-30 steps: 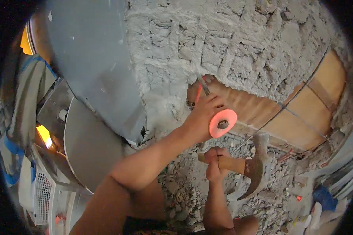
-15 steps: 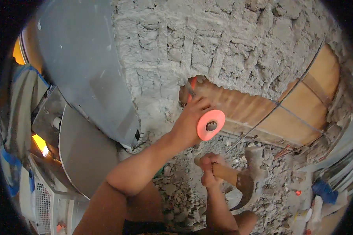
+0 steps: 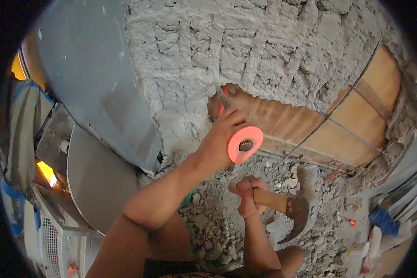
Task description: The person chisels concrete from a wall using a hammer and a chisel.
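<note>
My left hand point(image 3: 217, 140) is wrapped round a chisel point(image 3: 224, 100) with an orange round hand guard point(image 3: 234, 154) at its near end. The struck end shows in the middle of the guard. The chisel's metal shaft points up and away, its tip against the broken edge of the rough grey wall point(image 3: 190, 88) beside a hole. In my right hand point(image 3: 249, 198) is a claw hammer point(image 3: 305, 204), gripped by its wooden handle. Its head hangs over the rubble to the right, apart from the chisel.
Brown boards point(image 3: 292, 120) show through the hole, with thin bars point(image 3: 310, 137) crossing them. Broken rubble point(image 3: 213, 227) covers the ground. A grey panel point(image 3: 88, 78) leans at left, near a white perforated crate point(image 3: 51, 245). Blue cloth point(image 3: 383, 224) lies at right.
The hammer, blurred before, is now sharp, its head slightly farther right and its claw more plainly seen. The left hand keeps its hold on the chisel at the wall edge.
</note>
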Motion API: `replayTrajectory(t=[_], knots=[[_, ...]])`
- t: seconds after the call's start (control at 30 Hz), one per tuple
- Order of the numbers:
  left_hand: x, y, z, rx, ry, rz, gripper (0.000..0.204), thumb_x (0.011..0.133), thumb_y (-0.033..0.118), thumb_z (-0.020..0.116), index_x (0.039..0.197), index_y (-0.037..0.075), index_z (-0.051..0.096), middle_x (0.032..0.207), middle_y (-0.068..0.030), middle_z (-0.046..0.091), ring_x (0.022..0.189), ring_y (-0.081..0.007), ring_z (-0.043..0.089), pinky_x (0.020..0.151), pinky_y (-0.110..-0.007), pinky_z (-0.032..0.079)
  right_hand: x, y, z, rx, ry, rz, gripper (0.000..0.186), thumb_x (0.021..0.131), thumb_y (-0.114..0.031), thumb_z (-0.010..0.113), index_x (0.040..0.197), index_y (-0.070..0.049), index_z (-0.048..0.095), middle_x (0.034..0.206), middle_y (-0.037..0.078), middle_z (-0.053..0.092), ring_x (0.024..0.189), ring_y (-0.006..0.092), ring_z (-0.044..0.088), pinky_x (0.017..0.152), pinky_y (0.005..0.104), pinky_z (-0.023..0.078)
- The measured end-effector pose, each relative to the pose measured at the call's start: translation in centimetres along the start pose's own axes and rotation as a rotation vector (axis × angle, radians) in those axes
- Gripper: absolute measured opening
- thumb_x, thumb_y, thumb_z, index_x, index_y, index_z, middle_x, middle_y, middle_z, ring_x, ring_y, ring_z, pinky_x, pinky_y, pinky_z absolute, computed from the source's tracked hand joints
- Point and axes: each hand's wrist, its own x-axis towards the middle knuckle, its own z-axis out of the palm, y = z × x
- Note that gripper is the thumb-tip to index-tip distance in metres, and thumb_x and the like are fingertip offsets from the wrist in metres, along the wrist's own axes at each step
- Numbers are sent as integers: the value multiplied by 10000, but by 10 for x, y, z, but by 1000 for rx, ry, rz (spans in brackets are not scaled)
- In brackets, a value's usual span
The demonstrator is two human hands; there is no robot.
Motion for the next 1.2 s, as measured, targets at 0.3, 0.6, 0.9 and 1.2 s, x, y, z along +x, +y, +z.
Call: replayTrajectory(t=[0.3,0.6,0.9,1.2], knots=[[0,0,6,17,29,6,350,606,86,773,931,87,644,986,-79,550,1048,-301,501,961,-456,389,2,13,3,-178,20,-315,113,867,-6,621,781,-38,555,714,69,617,578,145,531,531,298,435],[3,3,13,10,100,20,368,562,21,775,902,62,642,994,-59,557,999,-279,508,869,-369,440,-7,11,-5,-81,-1,-129,136,878,-14,640,787,-38,543,753,91,625,610,132,516,541,285,425],[-3,-4,4,3,78,49,386,569,41,771,935,63,650,1000,-62,562,992,-284,512,864,-372,443,-7,-3,-1,-58,-58,-67,175,875,-3,633,770,-41,499,693,103,612,568,145,515,518,285,416],[8,-12,25,60,-10,-17,355,646,43,741,985,24,638,1024,-116,567,1029,-325,527,893,-396,446,7,-35,-22,-614,-158,-34,70,878,-96,639,853,-44,600,735,83,638,640,179,580,588,289,462]])
